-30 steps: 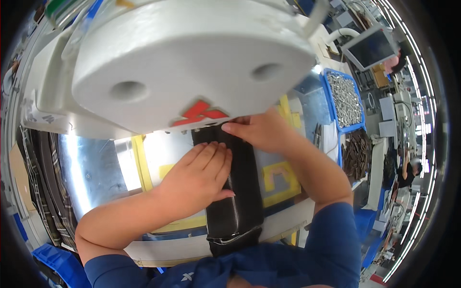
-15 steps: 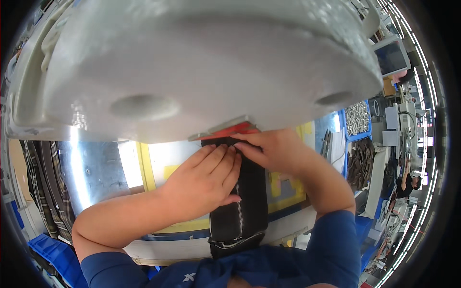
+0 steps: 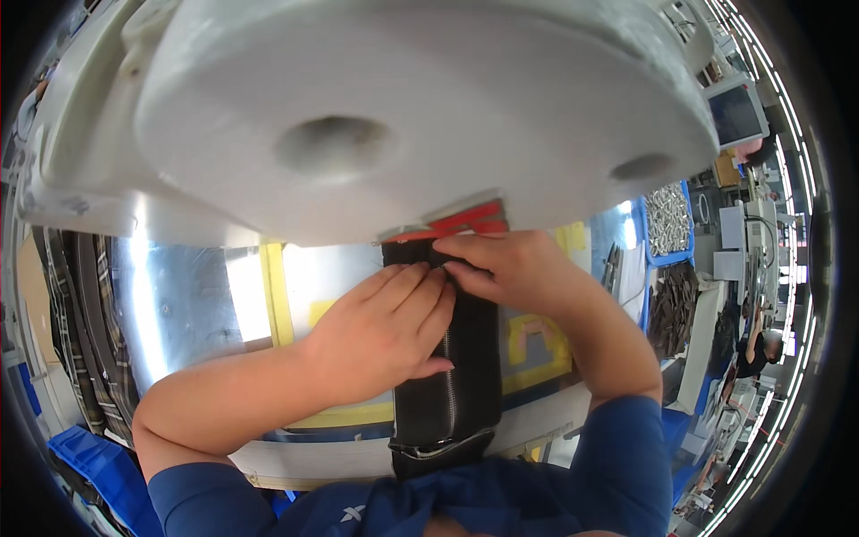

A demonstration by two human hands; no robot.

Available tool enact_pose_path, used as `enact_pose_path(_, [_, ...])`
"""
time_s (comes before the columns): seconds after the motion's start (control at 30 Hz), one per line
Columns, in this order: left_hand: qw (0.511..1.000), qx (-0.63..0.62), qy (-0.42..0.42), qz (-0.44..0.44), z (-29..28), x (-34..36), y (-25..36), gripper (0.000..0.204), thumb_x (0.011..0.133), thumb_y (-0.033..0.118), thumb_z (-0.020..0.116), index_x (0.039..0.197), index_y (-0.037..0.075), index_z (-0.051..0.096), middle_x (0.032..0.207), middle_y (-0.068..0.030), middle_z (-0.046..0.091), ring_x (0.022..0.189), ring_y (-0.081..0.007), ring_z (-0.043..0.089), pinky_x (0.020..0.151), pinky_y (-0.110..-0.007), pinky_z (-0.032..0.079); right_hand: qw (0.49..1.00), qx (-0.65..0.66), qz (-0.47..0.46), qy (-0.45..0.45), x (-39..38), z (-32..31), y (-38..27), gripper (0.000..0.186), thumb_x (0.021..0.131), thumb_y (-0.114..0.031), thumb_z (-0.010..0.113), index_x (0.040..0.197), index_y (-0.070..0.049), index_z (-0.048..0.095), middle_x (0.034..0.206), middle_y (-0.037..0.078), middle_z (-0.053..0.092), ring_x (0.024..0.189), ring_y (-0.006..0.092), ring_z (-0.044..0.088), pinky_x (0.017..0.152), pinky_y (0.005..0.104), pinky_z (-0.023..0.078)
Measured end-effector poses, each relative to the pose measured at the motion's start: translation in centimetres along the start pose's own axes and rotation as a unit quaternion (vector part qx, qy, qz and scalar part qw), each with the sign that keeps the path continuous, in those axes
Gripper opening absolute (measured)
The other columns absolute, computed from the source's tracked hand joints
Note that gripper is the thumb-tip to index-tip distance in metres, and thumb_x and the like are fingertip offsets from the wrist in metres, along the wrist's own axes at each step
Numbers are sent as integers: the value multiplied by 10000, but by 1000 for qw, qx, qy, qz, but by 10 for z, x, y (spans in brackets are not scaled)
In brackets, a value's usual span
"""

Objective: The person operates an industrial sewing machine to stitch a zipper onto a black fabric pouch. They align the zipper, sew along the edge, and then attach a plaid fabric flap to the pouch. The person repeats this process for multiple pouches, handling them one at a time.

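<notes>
A long black piece of material (image 3: 474, 376) runs away from my body, with a metal zipper (image 3: 449, 407) along its middle. My left hand (image 3: 385, 327) lies palm down on it, fingers stretched out over the zipper and thumb pointing right. At the far end my right hand (image 3: 510, 267) pinches the piece beside the zipper, its thumb close to my left fingertips. Just beyond the fingers, a red part (image 3: 470, 217) shows under a large white machine head (image 3: 501, 116). The machine head hides whatever is beneath it.
Yellow tape (image 3: 276, 291) marks the work surface. To the right stand a blue bin (image 3: 667, 219) of small metal pieces and a pile of dark brown pieces (image 3: 671, 309). Plaid and dark cloth (image 3: 85, 331) hangs at left, above a blue crate (image 3: 103, 474). A person (image 3: 759, 353) is far right.
The machine head and its red part sit higher in the picture, and more of the black piece's far end shows. Both hands keep nearly the same hold, slightly farther up.
</notes>
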State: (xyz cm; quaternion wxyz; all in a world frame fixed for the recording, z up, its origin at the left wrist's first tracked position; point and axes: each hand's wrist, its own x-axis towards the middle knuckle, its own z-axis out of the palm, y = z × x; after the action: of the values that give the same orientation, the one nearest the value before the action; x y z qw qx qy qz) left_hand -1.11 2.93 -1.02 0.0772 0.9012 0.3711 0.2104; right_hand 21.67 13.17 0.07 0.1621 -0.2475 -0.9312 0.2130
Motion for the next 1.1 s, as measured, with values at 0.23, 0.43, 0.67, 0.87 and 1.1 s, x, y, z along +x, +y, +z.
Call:
enact_pose_path(0.23, [998, 9, 26, -60, 1, 1, -7, 826, 788, 569, 800, 1293, -69, 660, 1314, -228, 669, 1216, -382, 650, 1081, -477, 515, 1000, -20, -19, 1, 2, -2, -1, 270, 850, -149, 796, 1103, -62, 764, 1207, 61, 767, 1013, 275, 740, 889, 402, 614])
enact_pose_path(0.43, [996, 46, -23, -70, -2, 5, -10, 842, 805, 603, 782, 1332, -42, 660, 1382, -184, 660, 1253, -347, 615, 1068, -473, 484, 995, -68, -62, 27, 0, 1, 1, 245, 842, -136, 792, 1072, -60, 761, 1180, 62, 760, 1012, 243, 745, 869, 366, 623])
enact_pose_path(0.67, [992, 83, -56, -71, -11, 10, -7, 852, 800, 630, 765, 1341, -20, 667, 1434, -147, 649, 1156, -308, 599, 962, -440, 478, 993, -99, -63, 21, -10, 5, 3, 206, 906, -158, 713, 1083, -73, 775, 1169, 40, 763, 960, 212, 757, 756, 355, 619])
enact_pose_path(0.87, [993, 66, -67, -74, -12, 8, -9, 915, 754, 663, 784, 1350, -21, 661, 1444, -145, 644, 1128, -304, 597, 952, -444, 475, 989, -131, -36, -63, -9, -12, -8, 249, 911, -158, 676, 1123, -92, 787, 1232, 14, 767, 983, 188, 764, 721, 362, 620])
enact_pose_path(1.1, [993, 59, -70, -74, -16, 11, -7, 936, 744, 687, 786, 1337, -26, 661, 1433, -156, 645, 1116, -302, 612, 951, -439, 474, 990, -117, 0, -76, -8, -14, -11, 259, 904, -130, 658, 1124, -88, 789, 1276, 22, 766, 1038, 204, 763, 762, 374, 625])
